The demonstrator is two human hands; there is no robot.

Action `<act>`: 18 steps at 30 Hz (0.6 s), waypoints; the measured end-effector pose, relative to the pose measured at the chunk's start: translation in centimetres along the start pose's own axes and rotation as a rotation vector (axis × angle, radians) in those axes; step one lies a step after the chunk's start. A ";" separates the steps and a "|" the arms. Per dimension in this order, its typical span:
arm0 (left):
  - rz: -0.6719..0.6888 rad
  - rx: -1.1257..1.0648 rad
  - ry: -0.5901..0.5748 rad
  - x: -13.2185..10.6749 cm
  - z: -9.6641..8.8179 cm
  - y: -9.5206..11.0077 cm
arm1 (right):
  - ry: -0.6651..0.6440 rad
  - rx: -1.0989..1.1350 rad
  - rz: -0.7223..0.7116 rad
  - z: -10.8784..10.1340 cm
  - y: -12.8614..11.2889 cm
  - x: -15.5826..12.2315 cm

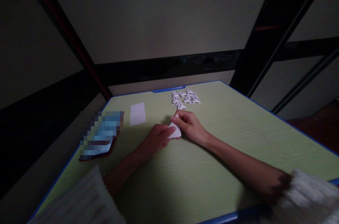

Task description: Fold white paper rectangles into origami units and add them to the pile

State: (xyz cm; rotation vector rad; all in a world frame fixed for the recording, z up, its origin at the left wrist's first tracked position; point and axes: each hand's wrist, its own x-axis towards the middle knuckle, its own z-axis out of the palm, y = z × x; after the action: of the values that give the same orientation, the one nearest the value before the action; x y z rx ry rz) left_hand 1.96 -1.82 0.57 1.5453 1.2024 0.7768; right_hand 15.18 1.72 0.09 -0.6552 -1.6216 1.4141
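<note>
A small white folded paper point(175, 132), roughly triangular, is held between my two hands above the table. My left hand point(158, 135) pinches its lower left side, thumb on top. With thumb and fingers closed, my right hand point(190, 125) grips the paper's upper tip. The fingers beneath the paper are partly hidden. Just beyond my hands lies a cluster of several small folded paper pieces point(187, 98), white and pointed. To the left of them a flat white sheet of paper point(138, 113) rests on the table.
The light green table point(238, 121) has a blue edge. At its left side lies a dark-red-edged object point(112, 146) with a blurred bluish surface. Behind the table stand pale panels point(169, 15) with dark bands, close to its far edge.
</note>
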 end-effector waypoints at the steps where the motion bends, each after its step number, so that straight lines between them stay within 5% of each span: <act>1: -0.001 0.011 0.004 0.0 0.0 0.0 | 0.000 -0.006 0.014 0.0 -0.1 0.0; 6: 0.008 0.029 -0.001 -0.1 0.0 -0.3 | -0.042 -0.011 0.116 0.0 -0.3 0.0; 13: 0.026 -0.040 -0.091 0.0 -0.2 -0.3 | 0.000 -0.034 0.050 0.3 0.1 -0.2; 18: 0.007 -0.051 -0.029 0.2 -0.3 -0.1 | 0.109 -0.051 0.024 0.4 0.4 -0.1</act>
State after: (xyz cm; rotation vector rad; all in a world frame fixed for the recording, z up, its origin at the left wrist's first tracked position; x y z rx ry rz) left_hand 1.77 -1.54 0.53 1.5154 1.1482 0.7812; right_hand 14.86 1.49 -0.34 -0.7707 -1.5728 1.3341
